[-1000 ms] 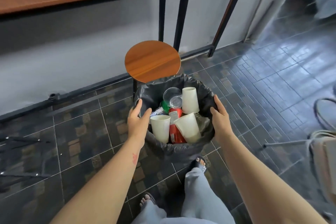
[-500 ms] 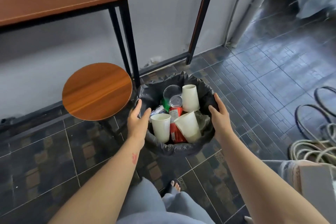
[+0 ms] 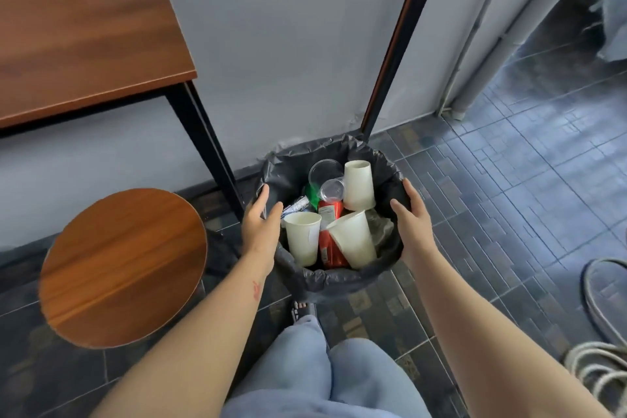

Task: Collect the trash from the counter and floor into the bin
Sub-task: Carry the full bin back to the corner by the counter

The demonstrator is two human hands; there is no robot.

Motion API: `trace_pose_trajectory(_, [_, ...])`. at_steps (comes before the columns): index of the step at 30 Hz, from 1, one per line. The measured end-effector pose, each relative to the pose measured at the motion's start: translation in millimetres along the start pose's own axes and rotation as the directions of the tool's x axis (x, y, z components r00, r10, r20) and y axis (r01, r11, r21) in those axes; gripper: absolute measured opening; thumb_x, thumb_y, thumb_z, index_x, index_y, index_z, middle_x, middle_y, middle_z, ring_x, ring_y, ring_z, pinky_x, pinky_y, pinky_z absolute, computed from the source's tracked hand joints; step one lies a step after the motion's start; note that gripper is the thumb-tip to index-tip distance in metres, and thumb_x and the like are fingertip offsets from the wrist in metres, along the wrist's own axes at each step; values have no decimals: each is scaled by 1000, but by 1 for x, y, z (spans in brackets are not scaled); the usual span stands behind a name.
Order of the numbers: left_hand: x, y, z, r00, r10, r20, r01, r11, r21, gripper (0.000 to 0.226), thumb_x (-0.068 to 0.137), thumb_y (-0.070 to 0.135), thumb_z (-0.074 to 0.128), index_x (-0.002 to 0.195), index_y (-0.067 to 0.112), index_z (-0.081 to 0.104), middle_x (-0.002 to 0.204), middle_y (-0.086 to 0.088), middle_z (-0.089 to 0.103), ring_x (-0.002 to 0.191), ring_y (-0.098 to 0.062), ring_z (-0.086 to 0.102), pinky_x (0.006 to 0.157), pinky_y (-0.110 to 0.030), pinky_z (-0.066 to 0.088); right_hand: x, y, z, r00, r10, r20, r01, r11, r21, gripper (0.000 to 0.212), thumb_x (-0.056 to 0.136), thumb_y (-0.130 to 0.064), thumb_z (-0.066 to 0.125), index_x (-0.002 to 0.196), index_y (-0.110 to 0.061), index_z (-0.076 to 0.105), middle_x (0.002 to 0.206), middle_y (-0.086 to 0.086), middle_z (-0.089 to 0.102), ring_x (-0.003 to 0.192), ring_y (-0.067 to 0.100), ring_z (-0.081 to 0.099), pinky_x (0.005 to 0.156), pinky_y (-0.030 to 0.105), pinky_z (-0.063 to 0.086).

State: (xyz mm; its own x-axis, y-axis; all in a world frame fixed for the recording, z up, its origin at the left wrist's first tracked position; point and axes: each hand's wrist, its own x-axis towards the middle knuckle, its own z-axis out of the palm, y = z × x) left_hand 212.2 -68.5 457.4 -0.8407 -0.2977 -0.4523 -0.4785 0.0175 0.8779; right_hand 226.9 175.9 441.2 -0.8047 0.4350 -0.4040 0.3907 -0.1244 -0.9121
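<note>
Looking down, I am seeing the wooden table [image 3: 84, 44] sitting at ten o'clock and the round stool [image 3: 125, 265] at eight o'clock. The bin [image 3: 339, 278], lined in black, is showing at centre, near the wall. My left hand [image 3: 259, 231] is gripping its rim at nine o'clock and my right hand [image 3: 414, 224] at three o'clock, thumbs hooking inside. Paper cups [image 3: 303, 237], a red can [image 3: 330, 214] and a clear lid [image 3: 332, 188] are lying inside.
</note>
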Motion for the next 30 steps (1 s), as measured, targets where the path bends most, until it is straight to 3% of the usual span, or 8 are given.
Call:
trace_pose_trajectory(12, [95, 37, 85, 966, -127, -223, 93, 983, -155, 48, 97, 19, 57, 142, 36, 50, 155, 8, 33, 138, -13, 39, 112, -33, 32, 180, -51, 43, 970, 74, 233, -44, 990, -133, 51, 94, -12, 56, 134, -44, 52, 136, -10, 57, 124, 12, 55, 108, 41, 43])
trace_pose_trajectory(18, [122, 21, 135, 865, -269, -423, 160, 948, -275, 47, 98, 21, 57, 141, 36, 51, 157, 7, 31, 139, -12, 38, 104, -23, 28, 266, -53, 67, 889, 207, 408, -86, 951, -296, 51, 93, -16, 56, 113, -63, 57, 137, -12, 55, 125, 13, 54, 109, 45, 42])
trace_pose_trajectory(25, [175, -38, 176, 741, -438, -509, 260, 886, -384, 44, 96, 22, 57, 138, 36, 55, 149, 1, 42, 135, -16, 43, 112, -31, 31, 341, -12, 95, 833, 292, 470, -83, 906, -416, 52, 94, -12, 56, 124, -55, 56, 133, -18, 56, 119, 3, 55, 110, 37, 40])
trace_pose_trajectory(30, [235, -106, 190, 692, -494, -526, 302, 860, -411, 43, 98, 22, 55, 139, 34, 54, 148, 3, 44, 134, -17, 45, 111, -32, 31, 392, 57, 126, 812, 366, 455, -124, 869, -479, 52, 94, -14, 56, 119, -59, 57, 134, -17, 56, 124, 7, 53, 111, 40, 39])
